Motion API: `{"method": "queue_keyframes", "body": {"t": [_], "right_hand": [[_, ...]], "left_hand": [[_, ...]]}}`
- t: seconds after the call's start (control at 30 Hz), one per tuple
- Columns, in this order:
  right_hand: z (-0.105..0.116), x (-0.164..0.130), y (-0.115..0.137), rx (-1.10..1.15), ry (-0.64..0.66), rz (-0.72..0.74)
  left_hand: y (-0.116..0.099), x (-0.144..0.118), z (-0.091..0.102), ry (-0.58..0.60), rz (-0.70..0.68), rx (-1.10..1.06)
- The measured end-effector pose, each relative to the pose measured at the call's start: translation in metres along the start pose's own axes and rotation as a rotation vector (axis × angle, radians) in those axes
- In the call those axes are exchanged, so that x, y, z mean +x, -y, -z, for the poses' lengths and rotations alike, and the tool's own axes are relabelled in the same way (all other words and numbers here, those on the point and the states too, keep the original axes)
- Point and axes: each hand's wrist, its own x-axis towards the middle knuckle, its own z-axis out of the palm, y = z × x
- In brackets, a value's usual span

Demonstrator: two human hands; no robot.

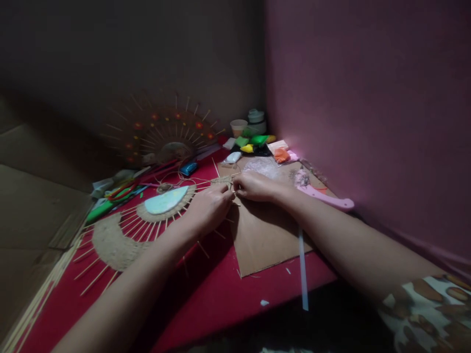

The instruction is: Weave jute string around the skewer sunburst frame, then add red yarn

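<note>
Nearest, a red cloth-covered tabletop [228,299] carries one brown cardboard sheet [265,235] with one white strip [302,264] across its near right edge. Left lies one woven half-circle fan of straw and thin sticks [121,235]. Mid-table, the left hand [208,208] and right hand [255,186] meet, fingertips pinching a small bundle of thin sticks and twine [226,180]. Right, one pink-handled tool [324,196]. Farther, small coloured clay packets [253,143], one cup [238,127], one second decorated fan [165,132], then a dim corner: brown wall, pink wall [368,98].
</note>
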Motion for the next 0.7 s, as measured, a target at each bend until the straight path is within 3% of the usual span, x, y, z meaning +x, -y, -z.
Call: {"method": "queue_keyframes", "body": {"t": [0.3, 0.47, 0.7], "right_hand": [[-0.004, 0.001, 0.003, -0.058, -0.032, -0.057], [-0.003, 0.000, 0.004, -0.076, -0.012, -0.054], [-0.005, 0.002, 0.002, -0.020, -0.012, -0.005]], "left_hand": [[0.008, -0.008, -0.002, 0.002, 0.118, -0.115], [0.003, -0.013, -0.005, -0.043, -0.005, -0.045], [-0.017, -0.010, 0.000, 0.067, -0.142, 0.271]]}}
